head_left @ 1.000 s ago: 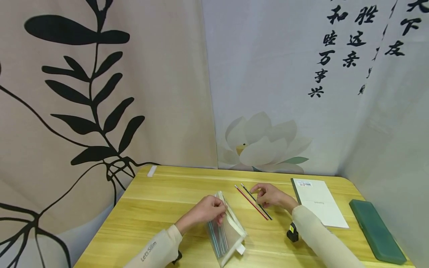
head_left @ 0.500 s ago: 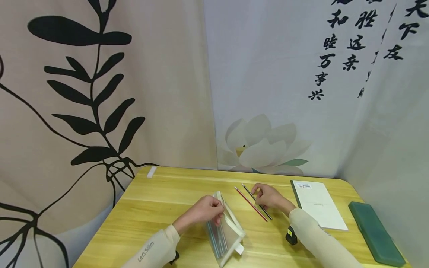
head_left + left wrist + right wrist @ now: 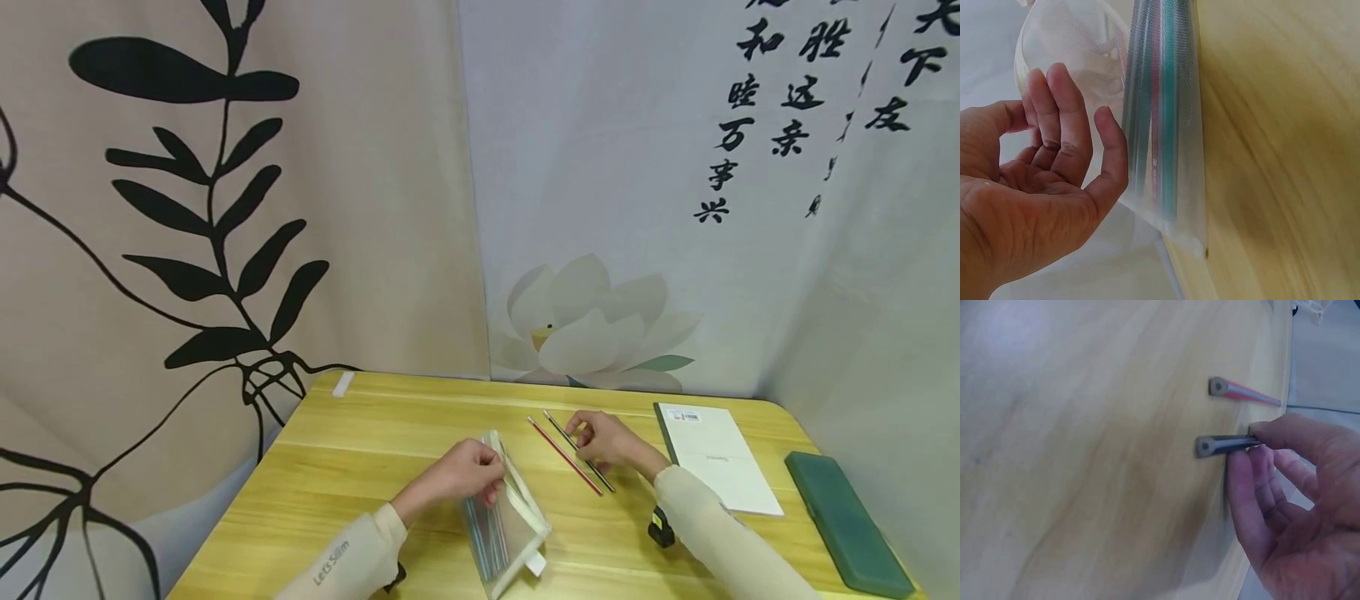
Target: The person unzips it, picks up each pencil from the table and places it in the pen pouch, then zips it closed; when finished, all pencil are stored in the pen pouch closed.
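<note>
My left hand (image 3: 468,471) pinches the upper edge of a see-through mesh pencil case (image 3: 504,533) with a pale border and a white tab. Through its mesh, several long striped items (image 3: 1157,112) in teal, grey and red show in the left wrist view. The right hand (image 3: 606,437) pinches a dark pencil (image 3: 596,472) between thumb and fingers; its blunt, unsharpened end faces the camera in the right wrist view (image 3: 1207,447). Beside it, roughly parallel, a red pencil (image 3: 566,458) lies on the table, untouched.
On the wooden table (image 3: 390,417), a white notebook (image 3: 720,458) with a dark spine lies right of the right hand. Farther right is a green case (image 3: 847,525). A white strip (image 3: 342,384) sits at the back left edge. Printed curtains stand behind the table.
The right hand's fingers have closed on the dark pencil, which has shifted slightly right, away from the red one. My left hand and the pencil case stay nearly where they were.
</note>
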A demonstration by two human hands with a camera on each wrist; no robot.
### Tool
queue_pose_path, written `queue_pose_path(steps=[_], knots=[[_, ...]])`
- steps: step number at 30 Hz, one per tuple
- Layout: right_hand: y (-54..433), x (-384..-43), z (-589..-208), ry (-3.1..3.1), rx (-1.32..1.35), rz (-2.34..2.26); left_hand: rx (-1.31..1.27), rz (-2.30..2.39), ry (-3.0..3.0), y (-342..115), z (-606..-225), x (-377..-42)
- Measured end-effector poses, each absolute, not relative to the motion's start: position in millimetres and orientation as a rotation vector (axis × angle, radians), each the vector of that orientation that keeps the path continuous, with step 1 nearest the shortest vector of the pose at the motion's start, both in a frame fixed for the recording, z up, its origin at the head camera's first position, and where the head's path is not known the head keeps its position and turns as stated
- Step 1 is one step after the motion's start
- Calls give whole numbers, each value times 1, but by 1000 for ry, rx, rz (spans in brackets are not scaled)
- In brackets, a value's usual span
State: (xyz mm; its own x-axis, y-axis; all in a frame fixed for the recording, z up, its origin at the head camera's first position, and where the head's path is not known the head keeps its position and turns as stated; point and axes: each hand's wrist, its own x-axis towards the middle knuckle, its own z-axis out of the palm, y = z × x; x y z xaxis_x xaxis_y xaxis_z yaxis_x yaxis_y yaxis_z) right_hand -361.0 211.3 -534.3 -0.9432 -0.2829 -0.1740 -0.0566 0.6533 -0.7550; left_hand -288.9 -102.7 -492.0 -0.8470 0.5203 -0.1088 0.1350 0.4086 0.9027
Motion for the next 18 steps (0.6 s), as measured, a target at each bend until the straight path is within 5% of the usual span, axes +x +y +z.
queue_pose_path(steps=[18], knots=[[207, -357, -532, 2704, -297, -1056, 571, 1391, 2328, -94, -492, -285]])
